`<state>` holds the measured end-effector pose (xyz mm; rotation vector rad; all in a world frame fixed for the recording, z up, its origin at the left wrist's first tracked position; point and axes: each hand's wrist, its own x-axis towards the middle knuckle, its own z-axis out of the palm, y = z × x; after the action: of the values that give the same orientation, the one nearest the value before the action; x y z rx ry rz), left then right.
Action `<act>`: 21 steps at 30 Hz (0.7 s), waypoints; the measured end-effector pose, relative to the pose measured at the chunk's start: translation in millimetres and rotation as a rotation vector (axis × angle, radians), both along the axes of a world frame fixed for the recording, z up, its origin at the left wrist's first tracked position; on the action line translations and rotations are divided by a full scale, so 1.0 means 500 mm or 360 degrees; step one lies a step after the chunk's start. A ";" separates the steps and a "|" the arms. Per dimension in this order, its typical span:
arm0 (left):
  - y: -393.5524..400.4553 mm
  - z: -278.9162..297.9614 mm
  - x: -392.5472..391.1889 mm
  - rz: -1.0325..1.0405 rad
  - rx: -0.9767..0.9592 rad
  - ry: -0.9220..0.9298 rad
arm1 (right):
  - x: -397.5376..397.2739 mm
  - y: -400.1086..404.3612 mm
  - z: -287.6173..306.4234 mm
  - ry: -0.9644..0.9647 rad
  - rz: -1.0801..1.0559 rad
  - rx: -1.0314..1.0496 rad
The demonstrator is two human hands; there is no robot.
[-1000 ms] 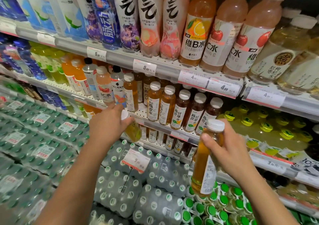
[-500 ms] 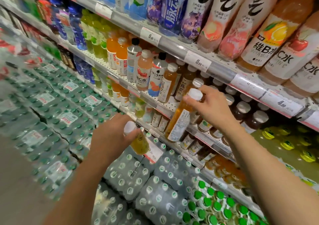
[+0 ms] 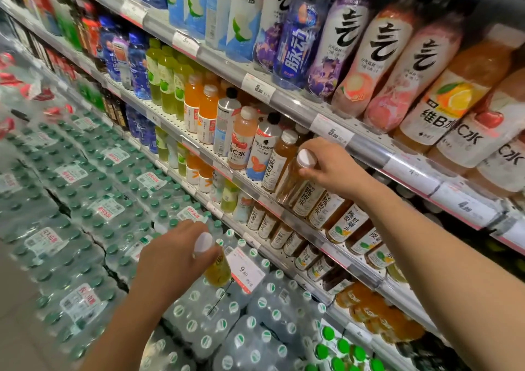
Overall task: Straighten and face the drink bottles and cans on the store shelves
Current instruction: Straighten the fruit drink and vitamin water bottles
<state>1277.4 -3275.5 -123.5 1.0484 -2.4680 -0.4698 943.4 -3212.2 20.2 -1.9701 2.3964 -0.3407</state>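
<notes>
Head view: our right hand (image 3: 332, 168) pinches the amber bottle (image 3: 295, 183) at its cap, long axis tilted, base toward the shelf (image 3: 227, 171) row just left of the grip. Our left hand (image 3: 173, 259), well below, grips a yellow bottle (image 3: 218, 271) by the neck.

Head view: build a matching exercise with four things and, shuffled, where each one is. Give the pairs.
Things
1. amber tea bottle
2. yellow drink bottle
3. 9.80 price card
4. green-capped bottles

Places
A. bottom edge of the picture
B. gripped by the left hand, low over the water packs
C. held at the cap by the right hand, at the middle shelf
D. standing among the water packs

Pairs: 1-C, 2-B, 3-D, 4-A
</notes>
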 end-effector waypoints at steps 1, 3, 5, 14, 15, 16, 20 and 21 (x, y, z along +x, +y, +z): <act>0.001 0.000 0.000 -0.0009 0.0001 -0.0021 | -0.002 -0.008 -0.002 0.0074 -0.0008 0.0032; 0.004 0.001 0.002 -0.0025 0.0014 -0.0050 | -0.005 -0.022 -0.008 0.0179 -0.0034 0.0102; 0.007 -0.001 0.005 -0.0035 0.0041 -0.0053 | -0.008 -0.034 -0.015 0.0249 -0.0055 0.0156; 0.019 -0.002 0.011 -0.0010 0.0123 -0.0189 | -0.031 -0.069 -0.035 0.0107 -0.0284 0.0232; 0.021 -0.002 0.010 -0.0010 0.0124 -0.0205 | -0.032 -0.071 -0.036 0.0060 -0.0310 0.0240; 0.021 -0.003 0.008 -0.0011 0.0124 -0.0218 | -0.034 -0.073 -0.035 0.0026 -0.0331 0.0246; 0.022 -0.006 0.002 -0.0014 0.0153 -0.0238 | -0.039 -0.073 -0.036 0.0014 -0.0323 0.0257; 0.022 -0.007 0.000 -0.0015 0.0160 -0.0241 | -0.040 -0.072 -0.036 0.0012 -0.0326 0.0247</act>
<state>1277.5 -3264.6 -127.2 1.1516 -2.6064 -0.5407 923.5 -3248.3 2.2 -1.6712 2.5490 -0.1450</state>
